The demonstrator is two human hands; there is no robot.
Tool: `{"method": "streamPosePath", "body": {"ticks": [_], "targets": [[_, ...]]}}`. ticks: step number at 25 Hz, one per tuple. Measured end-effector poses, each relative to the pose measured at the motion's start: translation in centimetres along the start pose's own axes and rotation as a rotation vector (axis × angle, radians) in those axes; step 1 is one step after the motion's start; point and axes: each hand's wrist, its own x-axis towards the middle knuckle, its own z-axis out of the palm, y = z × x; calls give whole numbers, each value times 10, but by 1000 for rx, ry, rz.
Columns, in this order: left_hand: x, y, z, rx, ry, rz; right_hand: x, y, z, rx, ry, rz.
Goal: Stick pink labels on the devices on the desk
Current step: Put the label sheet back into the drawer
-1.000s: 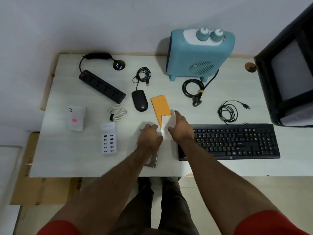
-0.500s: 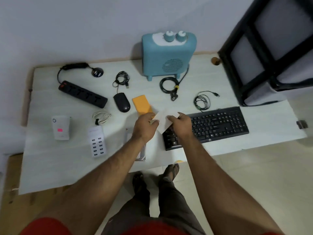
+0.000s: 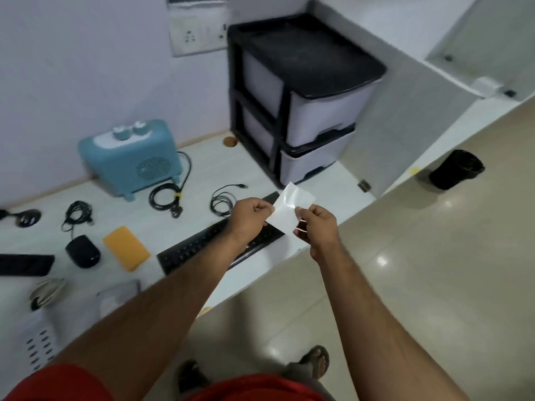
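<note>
Both hands hold a white glossy sheet (image 3: 291, 209) in the air above the desk's right end. My left hand (image 3: 250, 218) pinches its left edge and my right hand (image 3: 317, 227) pinches its lower right edge. No pink label shows on the sheet from here. Below the hands lies the black keyboard (image 3: 197, 248), partly hidden by my left forearm. Further left on the desk (image 3: 202, 180) are an orange pad (image 3: 126, 251), a black mouse (image 3: 82, 253), a blue heater (image 3: 130, 159), a white multi-port charger (image 3: 40, 347) and a black power strip (image 3: 26, 264).
A black and white drawer unit (image 3: 301, 102) stands on the desk's right end. Coiled cables (image 3: 166, 196) (image 3: 223, 199) (image 3: 76, 215) lie behind the keyboard. A black bin (image 3: 457, 169) stands on the tiled floor at right. Wall sockets (image 3: 197, 34) sit above the desk.
My view has swung right and up. Both hands have lifted the white sheet off the desk and carried it right, past the keyboard's end. The labelled white device is out of view.
</note>
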Motion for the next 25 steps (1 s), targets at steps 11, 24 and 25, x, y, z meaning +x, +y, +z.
{"method": "streamPosePath", "body": {"ticks": [11, 24, 25], "targets": [[120, 92, 183, -296, 107, -181, 142, -86, -162, -55, 105, -57], [266, 139, 238, -1159, 348, -399, 266, -159, -191, -197, 108, -205], [265, 141, 239, -1197, 367, -388, 270, -161, -193, -192, 84, -219]]}}
